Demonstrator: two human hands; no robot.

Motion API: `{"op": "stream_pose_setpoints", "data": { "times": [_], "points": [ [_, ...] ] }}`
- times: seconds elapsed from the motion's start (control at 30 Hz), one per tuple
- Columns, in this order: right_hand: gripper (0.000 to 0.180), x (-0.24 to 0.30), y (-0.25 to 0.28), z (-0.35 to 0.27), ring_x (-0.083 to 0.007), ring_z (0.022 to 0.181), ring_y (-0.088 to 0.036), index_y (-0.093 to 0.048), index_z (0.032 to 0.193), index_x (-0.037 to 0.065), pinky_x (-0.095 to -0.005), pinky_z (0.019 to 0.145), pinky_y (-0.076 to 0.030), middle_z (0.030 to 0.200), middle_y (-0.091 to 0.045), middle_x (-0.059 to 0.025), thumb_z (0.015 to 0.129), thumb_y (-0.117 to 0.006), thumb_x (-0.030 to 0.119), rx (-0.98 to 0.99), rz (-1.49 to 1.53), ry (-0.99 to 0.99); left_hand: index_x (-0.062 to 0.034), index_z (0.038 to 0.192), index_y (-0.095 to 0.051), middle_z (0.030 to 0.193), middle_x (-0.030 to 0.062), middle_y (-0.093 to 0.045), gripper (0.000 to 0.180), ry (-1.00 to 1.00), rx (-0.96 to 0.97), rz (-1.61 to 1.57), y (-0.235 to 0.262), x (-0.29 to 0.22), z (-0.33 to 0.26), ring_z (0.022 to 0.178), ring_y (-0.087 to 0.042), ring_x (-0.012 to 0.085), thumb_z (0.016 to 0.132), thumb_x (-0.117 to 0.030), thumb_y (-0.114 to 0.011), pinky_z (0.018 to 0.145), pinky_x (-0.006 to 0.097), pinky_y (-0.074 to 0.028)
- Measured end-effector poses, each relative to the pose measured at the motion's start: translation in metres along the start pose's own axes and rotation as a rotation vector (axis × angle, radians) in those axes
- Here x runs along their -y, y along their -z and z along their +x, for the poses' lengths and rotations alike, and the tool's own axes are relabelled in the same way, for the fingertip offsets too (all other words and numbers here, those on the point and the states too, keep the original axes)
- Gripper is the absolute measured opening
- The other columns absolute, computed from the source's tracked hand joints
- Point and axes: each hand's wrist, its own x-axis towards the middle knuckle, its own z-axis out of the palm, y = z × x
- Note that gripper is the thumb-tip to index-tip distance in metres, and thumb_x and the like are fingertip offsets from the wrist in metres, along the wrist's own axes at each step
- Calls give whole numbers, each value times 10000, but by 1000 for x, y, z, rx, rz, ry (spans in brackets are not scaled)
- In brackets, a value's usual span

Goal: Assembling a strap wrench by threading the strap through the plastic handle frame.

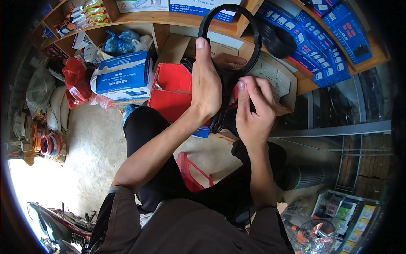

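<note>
The left hand (206,82) is gripping the black ring wrench (230,42) by its handle, held up in front of the shelves, while the right hand (252,108) is pinching its lower part — keeping both holds firm seems wise. Behind, a red box (171,91) is sitting on the concrete floor (91,144) — a cluttered shop.

It was a small hardware or electrical goods shop. Wooden shelves (177,19) ran along the wall, stacked with rows of blue boxed goods (334,34) and packets in plastic. More cartons, a blue and white box (122,76) and a red box (171,91), sat on the bare concrete floor (93,148). Coils of tape or wire (46,144) lay by the entrance, and a rack of small packaged items (351,220) stood at the lower right.
</note>
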Motion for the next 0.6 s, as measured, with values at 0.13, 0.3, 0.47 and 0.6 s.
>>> {"op": "stream_pose_setpoints", "data": {
  "times": [0.13,0.3,0.47,0.6],
  "points": [
    [153,7,-8,-4,-306,869,-619,-672,1107,-23,-397,764,-492,966,-622,-127,954,-673,-10,71,119,-31,100,1078,-702,884,213,-722,1198,-54,-12,85,11,3,7,805,-676,254,932,-858,3,790,330,-548],
    [148,15,-7,6,-296,830,-598,-653,1086,-65,-373,731,-481,921,-590,-141,942,-668,-32,121,169,6,93,1077,-709,939,232,-723,1189,-7,-21,-3,10,-11,6,878,-683,275,936,-855,-4,874,351,-534],
    [98,9,-2,-1,-220,784,-593,-651,1014,-107,-300,714,-464,849,-575,-136,978,-635,-17,244,396,-234,42,1211,-707,1001,198,-694,1174,-9,-37,54,21,18,8,923,-615,261,923,-879,-40,876,353,-468],
    [147,18,5,-11,-195,876,-644,-685,1083,-80,-298,817,-503,948,-668,-118,997,-660,37,78,391,-303,4,1257,-638,935,131,-672,1092,-204,-15,62,2,6,-12,874,-610,201,935,-869,-64,790,309,-463]
  ]
}}
